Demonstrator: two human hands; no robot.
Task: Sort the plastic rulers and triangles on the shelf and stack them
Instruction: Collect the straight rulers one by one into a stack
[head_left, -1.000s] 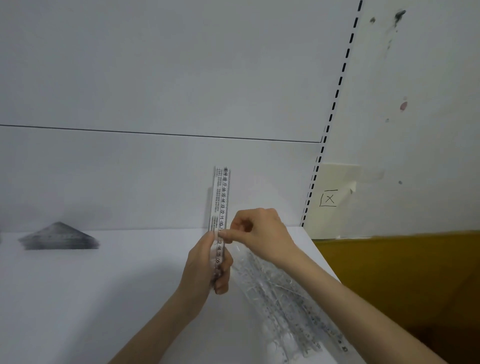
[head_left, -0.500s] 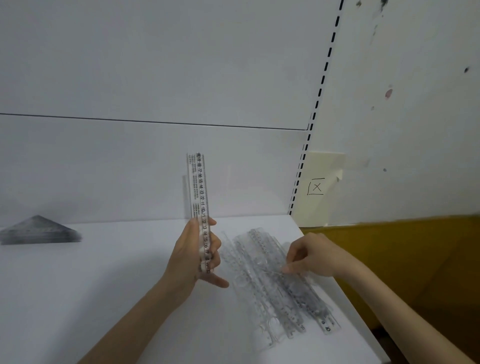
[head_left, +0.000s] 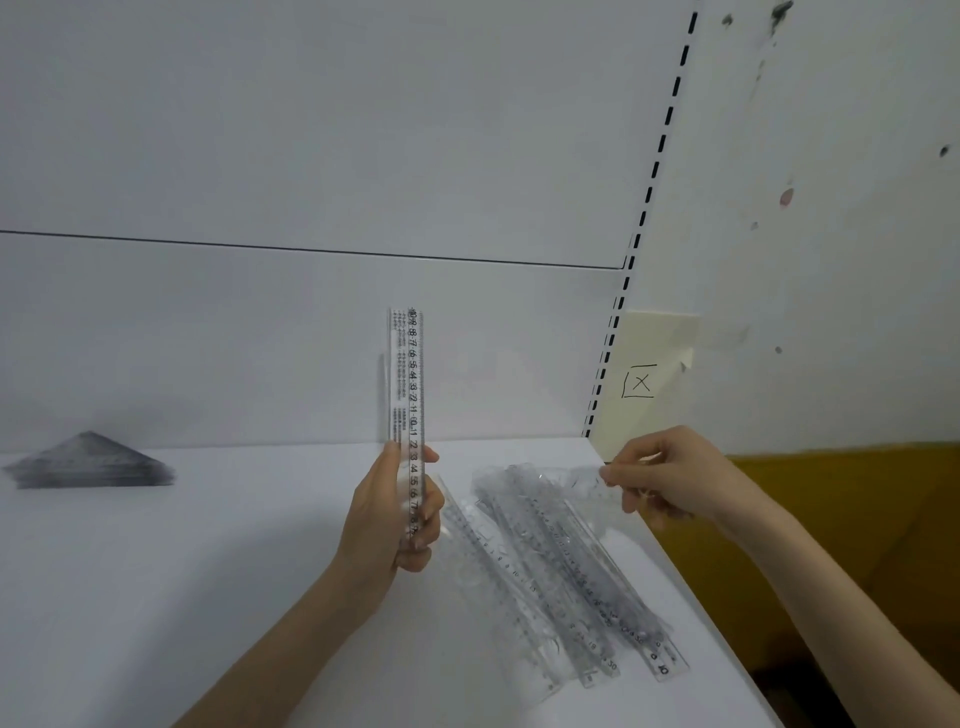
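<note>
A white flat shelf (head_left: 156, 597) carries a loose heap of clear plastic rulers (head_left: 561, 561) along its right edge and a grey stack of plastic triangles (head_left: 88, 462) at its back left. Over the middle, the left hand (head_left: 389, 514) grips an upright bundle of clear printed rulers (head_left: 408, 374), fingers curled round its lower half. The right hand (head_left: 670, 473) pinches one clear ruler (head_left: 576, 475) by its end at the fingertips, above the heap's far end.

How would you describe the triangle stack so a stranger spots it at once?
On the white shelf, follow the back edge to the far left. There, near the back wall, lies the triangle stack. It is a dark, pointed pile, unlike the clear loose rulers on the right.
</note>
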